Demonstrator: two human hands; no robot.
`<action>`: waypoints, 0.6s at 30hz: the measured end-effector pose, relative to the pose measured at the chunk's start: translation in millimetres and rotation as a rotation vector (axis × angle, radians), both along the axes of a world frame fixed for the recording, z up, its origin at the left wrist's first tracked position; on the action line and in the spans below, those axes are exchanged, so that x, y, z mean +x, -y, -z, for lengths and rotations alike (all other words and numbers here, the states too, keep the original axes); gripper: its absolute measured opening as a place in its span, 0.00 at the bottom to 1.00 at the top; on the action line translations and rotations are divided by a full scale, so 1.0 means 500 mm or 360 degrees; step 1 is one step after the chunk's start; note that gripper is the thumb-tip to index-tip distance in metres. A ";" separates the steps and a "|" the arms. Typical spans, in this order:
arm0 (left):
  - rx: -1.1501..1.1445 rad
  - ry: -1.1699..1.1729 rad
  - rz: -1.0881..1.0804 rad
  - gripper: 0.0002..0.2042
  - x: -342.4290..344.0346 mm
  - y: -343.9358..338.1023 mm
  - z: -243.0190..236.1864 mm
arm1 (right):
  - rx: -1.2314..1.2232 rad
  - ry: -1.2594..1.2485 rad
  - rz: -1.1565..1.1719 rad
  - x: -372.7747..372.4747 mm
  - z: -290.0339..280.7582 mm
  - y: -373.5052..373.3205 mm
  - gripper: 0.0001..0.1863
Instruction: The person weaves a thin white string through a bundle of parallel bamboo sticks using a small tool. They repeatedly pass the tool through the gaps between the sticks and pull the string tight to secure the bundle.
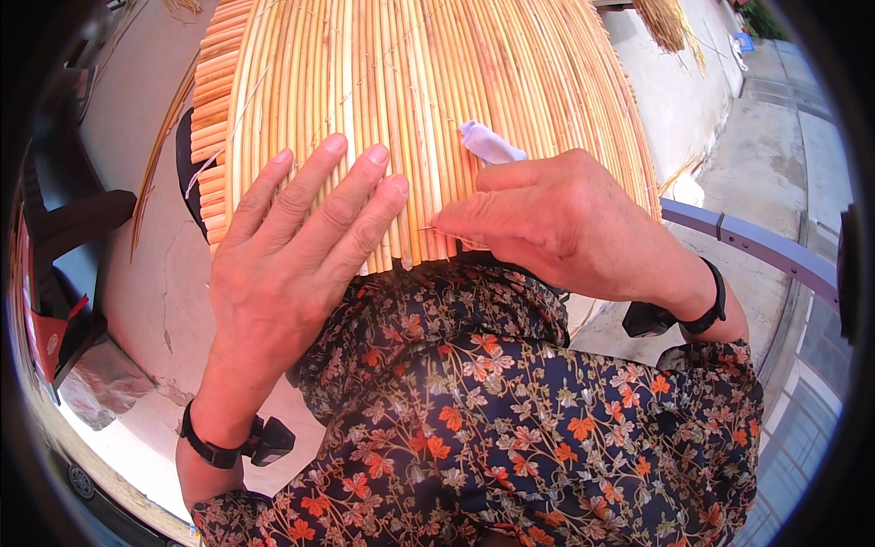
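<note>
A mat of pale yellow straw stalks [437, 100], laid side by side, spreads in front of me with its near edge at my lap. Fine thread runs across the stalks in places. My left hand [301, 210] lies flat on the mat's near left part, fingers spread. At the near edge, right of the middle, my right hand [556, 219] is closed in a pinch on a thin needle [425, 228], whose tip points left over the stalk ends. A white wrapping [492, 144] shows just beyond the right knuckles; whether it covers a finger is hidden.
Cut stalk ends [214, 118] stack along the mat's left side. A purple curved bar [766, 246] stands at right. A bundle of dry straw [670, 23] is at the far right. Dark furniture legs [82, 219] stand at left on the pale floor [146, 301].
</note>
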State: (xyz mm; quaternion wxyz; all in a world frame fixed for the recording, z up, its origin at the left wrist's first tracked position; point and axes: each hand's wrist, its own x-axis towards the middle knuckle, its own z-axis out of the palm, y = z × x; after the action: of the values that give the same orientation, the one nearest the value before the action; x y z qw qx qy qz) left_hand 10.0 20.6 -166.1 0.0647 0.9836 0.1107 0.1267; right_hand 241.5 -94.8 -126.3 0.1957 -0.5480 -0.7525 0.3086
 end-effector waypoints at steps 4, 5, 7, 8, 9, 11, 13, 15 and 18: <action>-0.0004 -0.0002 -0.0001 0.18 -0.002 0.000 -0.001 | 0.0020 0.0128 -0.0034 -0.004 -0.002 0.001 0.19; -0.0008 -0.0005 0.0000 0.18 -0.002 0.000 -0.001 | 0.0058 0.0159 -0.0050 -0.005 0.001 0.001 0.19; -0.0015 -0.0011 0.0002 0.18 -0.003 -0.001 -0.002 | 0.0053 0.0227 -0.0055 -0.008 -0.003 0.001 0.19; -0.0016 -0.0012 0.0002 0.18 -0.003 -0.001 -0.003 | 0.0050 0.0260 -0.0057 -0.008 -0.005 0.000 0.19; -0.0018 -0.0012 0.0002 0.18 -0.003 -0.002 -0.004 | 0.0060 0.0263 -0.0059 -0.009 -0.005 -0.001 0.19; -0.0018 -0.0013 0.0000 0.18 -0.004 -0.002 -0.004 | 0.0077 0.0266 -0.0065 -0.010 -0.003 -0.002 0.19; -0.0018 -0.0013 -0.0001 0.18 -0.004 -0.003 -0.003 | 0.0078 0.0263 -0.0065 -0.011 -0.004 -0.003 0.19; -0.0017 -0.0014 -0.0003 0.18 -0.004 -0.003 -0.003 | 0.0067 0.0257 -0.0063 -0.011 -0.007 -0.003 0.19; -0.0010 -0.0013 -0.0007 0.18 -0.002 -0.001 -0.002 | 0.0044 0.0248 -0.0061 -0.011 -0.010 -0.004 0.18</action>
State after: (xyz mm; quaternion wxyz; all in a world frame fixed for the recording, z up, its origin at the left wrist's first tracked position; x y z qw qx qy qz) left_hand 8.8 21.3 -165.1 0.0670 0.9837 0.1135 0.1226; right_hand 235.9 -93.0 -121.4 0.1381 -0.5530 -0.7800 0.2581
